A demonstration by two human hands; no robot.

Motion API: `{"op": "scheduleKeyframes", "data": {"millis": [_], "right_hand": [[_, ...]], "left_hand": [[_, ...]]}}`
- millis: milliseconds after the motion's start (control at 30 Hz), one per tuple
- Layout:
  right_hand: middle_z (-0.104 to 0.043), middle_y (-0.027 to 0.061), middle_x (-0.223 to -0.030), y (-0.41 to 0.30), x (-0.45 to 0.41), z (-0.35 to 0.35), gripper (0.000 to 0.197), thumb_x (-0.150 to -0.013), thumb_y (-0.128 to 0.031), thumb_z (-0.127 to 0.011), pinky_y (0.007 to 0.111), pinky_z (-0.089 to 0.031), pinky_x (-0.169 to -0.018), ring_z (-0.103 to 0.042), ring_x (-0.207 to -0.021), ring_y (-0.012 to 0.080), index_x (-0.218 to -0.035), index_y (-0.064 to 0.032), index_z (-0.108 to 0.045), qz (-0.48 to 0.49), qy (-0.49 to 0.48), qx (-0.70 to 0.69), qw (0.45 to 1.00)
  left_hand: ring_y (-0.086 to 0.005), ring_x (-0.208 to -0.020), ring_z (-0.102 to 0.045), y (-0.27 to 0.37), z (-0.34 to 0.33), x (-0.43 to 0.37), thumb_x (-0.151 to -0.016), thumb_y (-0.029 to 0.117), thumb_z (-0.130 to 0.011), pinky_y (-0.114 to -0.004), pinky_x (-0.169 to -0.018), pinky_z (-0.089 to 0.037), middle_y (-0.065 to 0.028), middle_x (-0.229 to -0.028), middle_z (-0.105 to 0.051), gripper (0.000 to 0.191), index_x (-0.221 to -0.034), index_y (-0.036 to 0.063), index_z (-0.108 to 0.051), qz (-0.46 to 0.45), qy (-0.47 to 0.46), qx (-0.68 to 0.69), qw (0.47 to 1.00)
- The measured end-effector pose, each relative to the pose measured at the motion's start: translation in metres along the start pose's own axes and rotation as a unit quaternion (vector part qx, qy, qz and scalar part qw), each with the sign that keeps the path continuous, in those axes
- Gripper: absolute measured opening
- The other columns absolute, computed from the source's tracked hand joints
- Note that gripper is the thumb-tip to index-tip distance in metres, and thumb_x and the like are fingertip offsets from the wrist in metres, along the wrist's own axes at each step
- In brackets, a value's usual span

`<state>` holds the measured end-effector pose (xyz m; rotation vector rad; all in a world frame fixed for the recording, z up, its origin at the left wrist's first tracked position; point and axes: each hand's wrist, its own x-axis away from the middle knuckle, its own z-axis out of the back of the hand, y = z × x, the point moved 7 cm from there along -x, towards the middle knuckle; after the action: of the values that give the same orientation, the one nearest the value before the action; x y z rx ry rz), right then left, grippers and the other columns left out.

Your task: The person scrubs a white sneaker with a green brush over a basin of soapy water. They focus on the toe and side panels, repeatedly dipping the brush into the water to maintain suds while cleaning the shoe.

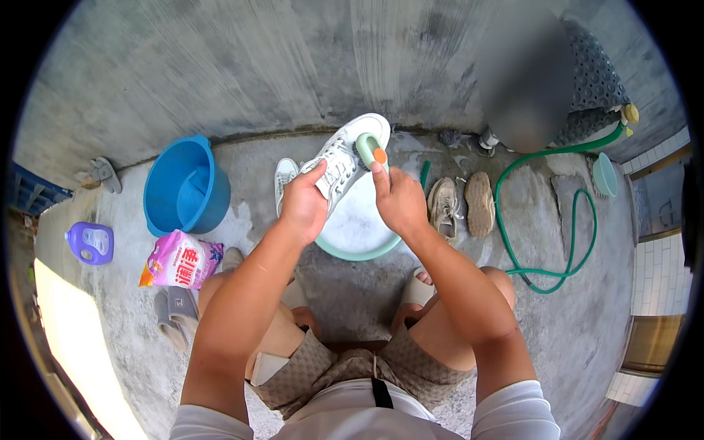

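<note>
My left hand (303, 203) holds a white lace-up sneaker (347, 157) by its heel end, toe pointing away from me. The handle of a pale green scrub brush (372, 149) with an orange part is in my right hand (401, 199), and its dark bristles lie against the sneaker's laces. Both are above a light green basin (357, 255) filled with white suds. Another white sneaker (285, 175) stands on the concrete, left of the basin. To the right of the basin are a dirty beige sneaker (443, 206) and one showing its sole (479, 204).
At left are a blue tub (187, 187), a pink detergent bag (184, 259), a purple jug (91, 243) and grey slippers (179, 313). A green hose (501, 220) loops across the floor at right, near a small green bowl (604, 175). A concrete wall (330, 60) rises ahead.
</note>
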<state>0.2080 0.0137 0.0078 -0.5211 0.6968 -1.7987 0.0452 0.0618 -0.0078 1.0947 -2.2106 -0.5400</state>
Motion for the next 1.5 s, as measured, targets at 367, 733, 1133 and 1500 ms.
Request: {"op": "scheduleKeyframes", "data": {"millis": [367, 733, 1133, 1500], "right_hand": [[-0.065, 0.0325, -0.075, -0.008, 0.013, -0.008, 0.069, -0.106, -0.059, -0.045, 0.060, -0.050, -0.072, -0.065, -0.077, 0.0541, -0.080, 0.0028, -0.061, 0.034, -0.029, 0.020, 0.999], [-0.068, 0.0319, -0.078, -0.002, 0.000, -0.003, 0.067, -0.105, -0.059, -0.046, 0.060, -0.052, -0.072, -0.067, -0.080, 0.0522, -0.081, 0.0010, -0.064, 0.017, -0.004, 0.005, 1.000], [-0.066, 0.0320, -0.074, 0.003, -0.016, 0.020, 0.068, -0.106, -0.059, -0.045, 0.059, -0.051, -0.071, -0.067, -0.077, 0.0530, -0.081, 0.0017, -0.063, -0.007, 0.049, 0.042, 0.998], [-0.067, 0.0338, -0.085, 0.013, -0.020, 0.023, 0.075, -0.106, -0.064, -0.039, 0.059, -0.050, -0.078, -0.066, -0.087, 0.0544, -0.084, 0.0035, -0.063, -0.076, 0.018, -0.001, 0.997]], "left_hand": [[-0.0291, -0.134, -0.058, -0.010, 0.010, -0.004, -0.108, 0.020, -0.047, -0.042, -0.119, -0.041, -0.0196, -0.144, -0.060, 0.044, -0.141, -0.0093, -0.051, -0.014, 0.036, 0.033, 0.999], [-0.0326, -0.137, -0.054, -0.003, 0.005, 0.000, -0.103, 0.008, -0.048, -0.045, -0.119, -0.040, -0.0222, -0.147, -0.055, 0.045, -0.145, -0.0105, -0.044, -0.015, -0.010, 0.016, 1.000], [-0.0302, -0.129, -0.061, -0.013, 0.006, 0.000, -0.102, 0.006, -0.052, -0.043, -0.115, -0.045, -0.0202, -0.139, -0.061, 0.041, -0.140, -0.0103, -0.049, -0.015, 0.003, -0.021, 1.000], [-0.0296, -0.129, -0.061, -0.010, 0.000, -0.001, -0.103, 0.015, -0.053, -0.042, -0.113, -0.045, -0.0190, -0.139, -0.063, 0.044, -0.141, -0.0076, -0.051, -0.005, -0.027, 0.018, 0.999]]}}
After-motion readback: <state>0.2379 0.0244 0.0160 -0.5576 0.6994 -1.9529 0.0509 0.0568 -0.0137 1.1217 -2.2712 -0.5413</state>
